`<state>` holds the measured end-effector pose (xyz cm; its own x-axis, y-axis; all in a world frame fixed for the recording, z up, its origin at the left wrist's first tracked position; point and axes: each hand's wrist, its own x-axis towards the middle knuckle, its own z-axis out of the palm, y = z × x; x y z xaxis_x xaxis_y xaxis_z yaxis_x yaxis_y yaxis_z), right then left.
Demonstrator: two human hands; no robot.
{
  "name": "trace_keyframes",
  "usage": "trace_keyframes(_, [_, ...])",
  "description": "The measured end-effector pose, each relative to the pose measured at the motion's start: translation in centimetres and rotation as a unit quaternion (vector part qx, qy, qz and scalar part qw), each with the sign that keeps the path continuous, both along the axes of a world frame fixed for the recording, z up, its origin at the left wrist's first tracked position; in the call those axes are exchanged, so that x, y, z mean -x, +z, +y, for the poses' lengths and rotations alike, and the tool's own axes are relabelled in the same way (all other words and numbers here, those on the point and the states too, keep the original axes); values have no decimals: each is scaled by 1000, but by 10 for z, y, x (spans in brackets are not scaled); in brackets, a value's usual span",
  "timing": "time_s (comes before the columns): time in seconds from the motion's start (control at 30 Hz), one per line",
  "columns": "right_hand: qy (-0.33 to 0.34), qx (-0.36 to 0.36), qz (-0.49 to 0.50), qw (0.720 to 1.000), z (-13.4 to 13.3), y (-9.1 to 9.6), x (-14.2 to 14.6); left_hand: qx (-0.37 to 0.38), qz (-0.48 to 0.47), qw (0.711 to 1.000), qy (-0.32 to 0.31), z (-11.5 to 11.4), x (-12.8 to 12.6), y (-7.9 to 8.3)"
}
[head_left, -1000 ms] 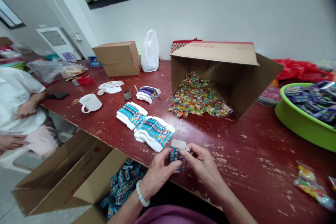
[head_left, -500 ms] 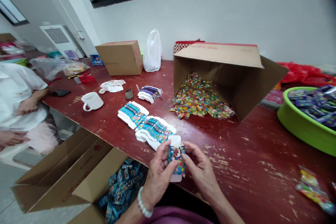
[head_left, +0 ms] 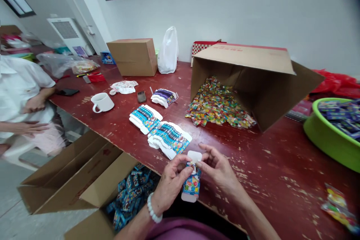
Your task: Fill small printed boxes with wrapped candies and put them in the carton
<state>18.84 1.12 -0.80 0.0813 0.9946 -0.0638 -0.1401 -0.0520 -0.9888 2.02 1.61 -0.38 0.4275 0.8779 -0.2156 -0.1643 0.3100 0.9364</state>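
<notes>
Both hands hold one small colourful carton point(head_left: 191, 180) over the near edge of the red table point(head_left: 270, 172). My left hand point(head_left: 170, 183), with a white bead bracelet at the wrist, grips the carton's left side. My right hand point(head_left: 218, 170) pinches its white top flap, the other fingers spread. Two stacks of flat blue-printed cartons point(head_left: 168, 139) lie just beyond my hands. A big cardboard box point(head_left: 253, 78) lies on its side with a heap of wrapped candies point(head_left: 218, 105) spilling out.
An open cardboard box point(head_left: 92, 191) holding blue packs stands on the floor at the left. A green basin point(head_left: 326, 135) with dark packs is at the right. A white cup point(head_left: 101, 102), a closed carton point(head_left: 135, 56) and a white bag point(head_left: 168, 50) stand farther back. A person in white sits at the left.
The carton has been turned upright and hangs lower between my hands, and my right hand has moved up to its top flap. The view has shifted slightly.
</notes>
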Motion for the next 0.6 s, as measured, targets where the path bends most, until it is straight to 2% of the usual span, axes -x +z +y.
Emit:
trace_keyframes(0.1, [51,-11,-46,998,-1,1,-1,-8,-18,1000,2,0,2,1])
trace_keyframes(0.27, [32,-44,-66,996,-5,2,-1,74,-96,992,19,-1,2,5])
trace_keyframes(0.43, [56,-8,-39,998,-16,6,2,234,-166,953,-98,-2,-6,-3])
trace_keyframes(0.5, [82,-31,-85,993,-19,12,0,260,-165,946,-105,-2,-9,-7])
trace_keyframes(0.6, [108,-91,-164,976,-20,22,-4,269,-147,948,-81,-1,-12,-7])
